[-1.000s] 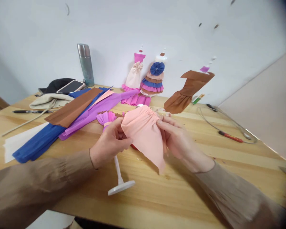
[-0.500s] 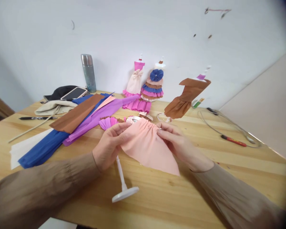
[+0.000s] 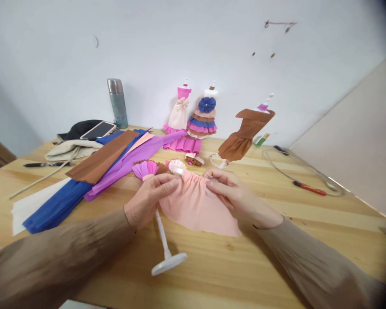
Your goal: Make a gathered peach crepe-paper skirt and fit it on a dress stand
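Observation:
A peach crepe paper skirt [image 3: 199,206], gathered along its top edge, is stretched between my two hands. My left hand [image 3: 149,195] pinches its upper left corner. At the upper right end, my right hand [image 3: 239,195] grips the gathers between thumb and fingers. Under my left hand lies a small white mannequin stand [image 3: 169,262], its pole and round base showing and its upper part hidden. Just beyond the skirt are a pleated cream rosette [image 3: 176,167] and a pink and purple fanned paper piece [image 3: 144,168].
Strips of brown [image 3: 103,156], blue and purple crepe paper lie at left, near a phone [image 3: 98,130] and a pen [image 3: 48,164]. Dressed mini mannequins [image 3: 206,113] stand by the wall, with a steel flask [image 3: 117,103] to their left. A red-handled tool [image 3: 309,188] and cable lie at right.
The skirt has come slightly lower and its gathered top is flatter, uncovering more of the cream rosette. Both hands keep their hold, and the camera view has shifted a little.

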The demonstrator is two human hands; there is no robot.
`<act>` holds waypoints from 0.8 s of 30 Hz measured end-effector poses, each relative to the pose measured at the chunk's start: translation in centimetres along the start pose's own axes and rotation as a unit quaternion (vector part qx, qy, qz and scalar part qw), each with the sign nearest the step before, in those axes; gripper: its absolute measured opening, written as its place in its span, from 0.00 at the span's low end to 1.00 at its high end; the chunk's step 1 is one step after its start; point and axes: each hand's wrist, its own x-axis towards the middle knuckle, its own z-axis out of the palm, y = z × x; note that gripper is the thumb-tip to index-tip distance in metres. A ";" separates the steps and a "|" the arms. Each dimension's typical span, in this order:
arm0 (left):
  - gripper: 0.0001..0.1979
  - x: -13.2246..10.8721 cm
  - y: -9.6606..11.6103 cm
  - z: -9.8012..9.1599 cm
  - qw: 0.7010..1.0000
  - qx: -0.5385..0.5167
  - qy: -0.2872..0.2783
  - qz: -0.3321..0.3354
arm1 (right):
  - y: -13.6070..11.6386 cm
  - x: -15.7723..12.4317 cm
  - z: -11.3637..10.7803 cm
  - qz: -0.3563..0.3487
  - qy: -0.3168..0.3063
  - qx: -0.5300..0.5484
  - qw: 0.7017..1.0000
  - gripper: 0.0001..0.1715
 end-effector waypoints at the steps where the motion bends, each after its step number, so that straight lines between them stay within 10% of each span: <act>1: 0.21 0.0 0.1 0.1 1.000 -0.015 -0.014 -0.012 | 0.1 0.0 -0.1 -0.005 -0.006 -0.017 1.000 0.15; 19: 0.21 -0.3 0.4 0.2 0.999 0.025 0.007 -0.044 | -0.8 -0.1 0.0 -0.057 -0.038 -0.139 0.988 0.11; 24: 0.23 -0.2 0.4 -0.1 0.987 0.094 0.131 0.015 | -1.8 -0.4 0.2 -0.085 -0.022 -0.195 0.977 0.08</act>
